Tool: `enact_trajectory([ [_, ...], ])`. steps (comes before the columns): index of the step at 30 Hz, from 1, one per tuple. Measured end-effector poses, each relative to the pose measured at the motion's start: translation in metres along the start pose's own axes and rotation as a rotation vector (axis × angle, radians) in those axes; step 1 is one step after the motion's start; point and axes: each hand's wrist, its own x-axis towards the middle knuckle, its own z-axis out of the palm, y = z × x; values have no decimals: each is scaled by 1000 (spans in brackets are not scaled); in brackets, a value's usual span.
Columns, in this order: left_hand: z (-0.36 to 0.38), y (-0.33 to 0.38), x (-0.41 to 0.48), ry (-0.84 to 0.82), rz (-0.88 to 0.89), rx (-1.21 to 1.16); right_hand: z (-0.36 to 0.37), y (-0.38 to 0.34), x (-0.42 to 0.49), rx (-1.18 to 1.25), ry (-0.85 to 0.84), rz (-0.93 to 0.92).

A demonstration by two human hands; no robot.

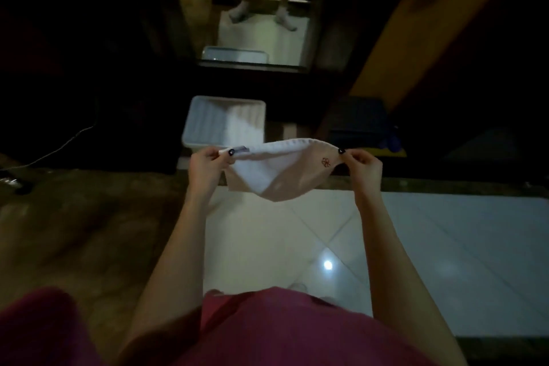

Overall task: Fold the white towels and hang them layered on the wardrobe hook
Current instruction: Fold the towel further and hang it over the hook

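A small white towel (276,171) with a red embroidered mark near its right corner hangs stretched between my two hands at mid-frame, sagging to a point below. My left hand (208,165) pinches the towel's left top corner, beside a small label. My right hand (361,165) pinches the right top corner. The wardrobe hook is not in view.
A white plastic basket (196,125) stands on the floor just beyond the towel. Behind it a dark wardrobe carries a mirror (261,33) showing legs and the basket. Glossy white tiles (416,246) lie underfoot, a brown mat (74,232) at left, a cable (59,147) far left.
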Motion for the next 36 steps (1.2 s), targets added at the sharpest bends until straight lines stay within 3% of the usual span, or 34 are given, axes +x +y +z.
enact_trajectory([
  [9, 200, 79, 7, -237, 252, 241, -150, 21, 56, -80, 258, 9],
  [15, 318, 131, 4, -381, 263, 186, -209, 18, 96, -54, 464, 35],
  [20, 404, 181, -1, -700, 278, -2, -249, 4, 138, 74, 415, 45],
  [24, 458, 217, -5, -913, 366, 2, -275, -15, 174, 189, 335, 57],
  [29, 503, 257, -2, -1095, 404, -59, -312, -26, 201, 174, 206, 24],
  [36, 554, 292, -17, -1166, 481, -72, -358, -37, 238, 35, 351, -76],
])
